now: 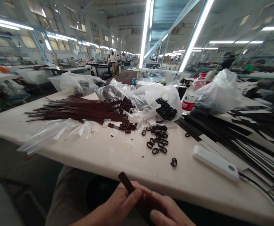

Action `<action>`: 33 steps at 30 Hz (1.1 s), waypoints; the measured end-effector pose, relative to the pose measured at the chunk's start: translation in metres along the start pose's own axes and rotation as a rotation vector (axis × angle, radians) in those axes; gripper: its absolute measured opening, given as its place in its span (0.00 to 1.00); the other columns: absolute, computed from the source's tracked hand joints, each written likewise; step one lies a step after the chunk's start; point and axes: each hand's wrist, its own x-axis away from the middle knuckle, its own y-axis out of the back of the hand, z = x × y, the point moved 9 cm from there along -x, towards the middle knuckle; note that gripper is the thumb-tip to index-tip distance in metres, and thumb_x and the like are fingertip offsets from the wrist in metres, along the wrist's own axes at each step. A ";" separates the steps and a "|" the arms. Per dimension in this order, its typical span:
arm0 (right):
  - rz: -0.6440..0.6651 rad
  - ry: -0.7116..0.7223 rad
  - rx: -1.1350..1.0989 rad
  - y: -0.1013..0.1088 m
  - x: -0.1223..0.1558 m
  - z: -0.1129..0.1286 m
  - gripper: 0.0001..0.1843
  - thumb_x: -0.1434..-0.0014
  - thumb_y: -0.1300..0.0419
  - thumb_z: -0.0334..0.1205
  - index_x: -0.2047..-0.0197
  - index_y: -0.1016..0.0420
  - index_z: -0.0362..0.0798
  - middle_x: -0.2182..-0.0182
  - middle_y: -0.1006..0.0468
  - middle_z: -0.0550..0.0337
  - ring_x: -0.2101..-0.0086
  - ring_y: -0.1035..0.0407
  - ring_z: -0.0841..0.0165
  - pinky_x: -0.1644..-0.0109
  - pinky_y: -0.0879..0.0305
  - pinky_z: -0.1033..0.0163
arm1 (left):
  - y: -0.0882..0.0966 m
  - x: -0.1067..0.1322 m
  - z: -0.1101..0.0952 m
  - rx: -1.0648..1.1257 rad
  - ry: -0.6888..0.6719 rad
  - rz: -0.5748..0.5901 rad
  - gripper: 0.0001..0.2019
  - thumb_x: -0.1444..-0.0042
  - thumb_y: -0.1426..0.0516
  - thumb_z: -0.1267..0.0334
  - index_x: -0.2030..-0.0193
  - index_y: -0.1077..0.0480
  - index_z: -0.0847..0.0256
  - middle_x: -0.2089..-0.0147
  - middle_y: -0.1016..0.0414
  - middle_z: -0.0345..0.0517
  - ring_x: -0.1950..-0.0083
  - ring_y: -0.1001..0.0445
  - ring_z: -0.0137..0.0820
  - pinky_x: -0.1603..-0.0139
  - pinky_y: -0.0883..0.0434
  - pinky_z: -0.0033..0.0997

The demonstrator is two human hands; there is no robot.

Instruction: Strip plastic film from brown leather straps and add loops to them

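Observation:
Both my hands hold one dark brown strap [127, 183] just below the table's near edge. My left hand [117, 205] pinches it with the thumb on top. My right hand [168, 213] closes on its lower part, thumb pressed down. On the cream table [118, 157] lie a fanned pile of brown straps [76, 110], a heap of small brown loops [127, 125] and scattered black loops [159, 141]. An open white bag [166, 108] holds more black loops.
Black and white strips [240, 138] are stacked at the right, with a white handheld tool [215, 162] and its cable in front. A red-labelled bottle [193, 92] and several plastic bags stand behind. Clear plastic sleeves [50, 133] hang over the left edge. People work far off.

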 end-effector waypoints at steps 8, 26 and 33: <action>-0.088 -0.083 -0.428 -0.022 -0.023 -0.044 0.28 0.38 0.46 0.63 0.55 0.27 0.44 0.81 0.32 0.66 0.81 0.40 0.75 0.75 0.43 0.69 | 0.041 -0.079 -0.042 -0.173 -0.194 0.019 0.31 0.37 0.56 0.40 0.53 0.22 0.63 0.63 0.22 0.52 0.66 0.25 0.35 0.63 0.28 0.33; -0.186 -0.092 -0.598 -0.028 -0.004 -0.100 0.30 0.41 0.44 0.67 0.63 0.26 0.44 0.79 0.30 0.62 0.78 0.35 0.71 0.71 0.42 0.66 | 0.103 -0.268 -0.037 -0.588 0.105 -0.341 0.09 0.53 0.34 0.66 0.78 0.28 0.63 0.74 0.25 0.48 0.59 0.25 0.38 0.56 0.31 0.33; -0.258 -0.117 -0.647 -0.023 -0.003 -0.097 0.32 0.41 0.44 0.68 0.64 0.26 0.43 0.79 0.29 0.62 0.78 0.35 0.72 0.70 0.41 0.65 | 0.089 -0.195 -0.028 0.040 0.128 -0.215 0.13 0.46 0.36 0.56 0.70 0.32 0.63 0.76 0.35 0.36 0.79 0.32 0.20 0.74 0.30 0.20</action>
